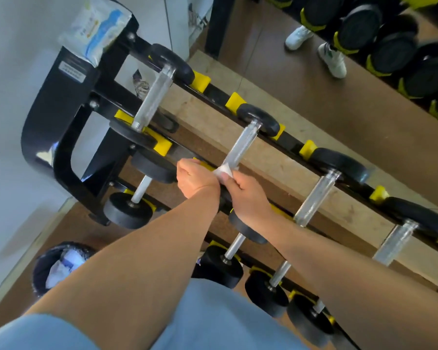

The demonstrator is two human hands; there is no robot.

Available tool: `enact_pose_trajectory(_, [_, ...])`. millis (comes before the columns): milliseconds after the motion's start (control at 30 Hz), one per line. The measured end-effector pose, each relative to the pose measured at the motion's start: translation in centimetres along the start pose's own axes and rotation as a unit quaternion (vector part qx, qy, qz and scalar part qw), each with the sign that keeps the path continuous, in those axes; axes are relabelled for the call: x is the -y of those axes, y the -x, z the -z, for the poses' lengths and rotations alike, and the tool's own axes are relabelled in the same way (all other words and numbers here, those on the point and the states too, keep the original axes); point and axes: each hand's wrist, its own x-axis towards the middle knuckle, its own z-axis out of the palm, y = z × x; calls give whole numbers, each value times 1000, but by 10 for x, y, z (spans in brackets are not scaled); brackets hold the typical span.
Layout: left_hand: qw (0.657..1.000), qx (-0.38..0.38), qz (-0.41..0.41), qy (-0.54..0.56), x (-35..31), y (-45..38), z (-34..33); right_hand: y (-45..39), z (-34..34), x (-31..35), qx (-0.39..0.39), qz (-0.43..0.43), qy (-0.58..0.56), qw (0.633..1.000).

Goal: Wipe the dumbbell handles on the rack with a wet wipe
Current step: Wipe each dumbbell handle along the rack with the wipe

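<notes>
A white wet wipe (224, 170) is held between both hands, pressed against the near end of a shiny dumbbell handle (240, 145) on the top row of the black rack (68, 137). The left hand (194, 179) is curled into a fist just left of the wipe, but how much of the wipe it grips cannot be told. The wipe is pinched by the fingers of the right hand (248, 198), which is curled around it from the near side.

Up and away from the grip, the handle runs to a black weight (259, 120) set in a yellow cradle (234, 101). More dumbbells lie to the left and right of the grip on the same row, and a lower row of smaller dumbbells (134, 208) is seen below the hands.

Far up and left of the grip, a soft pack of wipes (96, 27) is laid on top of the rack's end. Its blue and white wrapper is seen, but what is left inside cannot be told.

Down and left of the grip, a dark bin (48, 269) stands on the floor. White crumpled things (61, 266) are seen inside it.
</notes>
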Motion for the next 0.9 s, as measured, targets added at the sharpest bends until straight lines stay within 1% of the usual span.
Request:
enact_pose_trajectory(33, [1000,8,6,1,-1,2,1,4,9,-3,12,-20,-17,1000])
enact_pose_trajectory(67, [1000,16,17,-1,-2,3,2,7,16,-9,22,-39,-10,999])
enact_pose_trajectory(100, [999,22,26,-3,-3,5,3,11,22,-15,24,-65,-5,998])
enact_pose_trajectory(133, [999,25,30,-4,-4,4,3,14,27,-22,8,-106,-10,994])
enact_pose_trajectory(167, [999,27,28,-9,-4,4,3,17,33,-26,-22,-151,-35,988])
enact_pose_trajectory(200, [999,30,21,-20,-4,4,4,17,38,-27,-69,-191,-78,976])
enact_pose_trajectory(233, [999,31,10,-38,-5,4,4,14,43,-26,-132,-220,-113,960])
enact_pose_trajectory(267, [998,29,-2,-50,-3,3,3,8,45,-21,-206,-225,-131,943])
enact_pose_trajectory(300, [998,26,-15,-60,-2,2,3,1,44,-14,-262,-202,-122,936])
enact_pose_trajectory(333, [997,22,-30,-72,-1,0,2,-5,41,-7,-285,-156,-87,942])
enact_pose_trajectory(367, [994,19,-49,-97,0,-2,2,-7,31,1,-265,-107,-45,957])
enact_pose_trajectory(400, [989,15,-69,-130,0,-4,1,-5,14,4,-214,-65,-4,975])
enact_pose_trajectory(433, [983,10,-88,-160,-2,-5,1,-1,-6,1,-160,-51,29,985])
enact_pose_trajectory(467, [978,5,-101,-183,-1,-9,0,6,-24,-3,-122,-58,42,990])
enact_pose_trajectory(500, [974,5,-112,-196,-2,-12,0,13,-34,-7,-110,-71,33,991])
enact_pose_trajectory(567, [965,9,-130,-226,-1,-17,-2,22,-34,-8,-117,-87,-28,989])
enact_pose_trajectory(633, [958,20,-136,-251,1,-19,-1,18,-13,2,-120,-98,-92,984])
enact_pose_trajectory(667, [957,27,-136,-255,2,-20,-1,14,1,10,-147,-107,-105,978])
enact_pose_trajectory(700, [957,32,-136,-254,3,-20,0,9,12,17,-196,-102,-99,970])
enact_pose_trajectory(733, [958,37,-136,-251,3,-20,0,3,24,28,-243,-70,-83,964])
enact_pose_trajectory(767, [958,40,-136,-249,1,-20,1,-3,32,39,-279,0,-61,958])
enact_pose_trajectory(800, [958,42,-136,-248,0,-19,1,-11,38,47,-293,94,-15,951])
enact_pose_trajectory(833, [959,41,-135,-245,-1,-19,2,-23,41,45,-275,202,59,938])
enact_pose_trajectory(867, [960,40,-132,-244,-3,-19,1,-39,43,38,-236,295,153,913])
enact_pose_trajectory(900, [960,41,-130,-245,-3,-19,1,-56,44,26,-197,346,243,884])
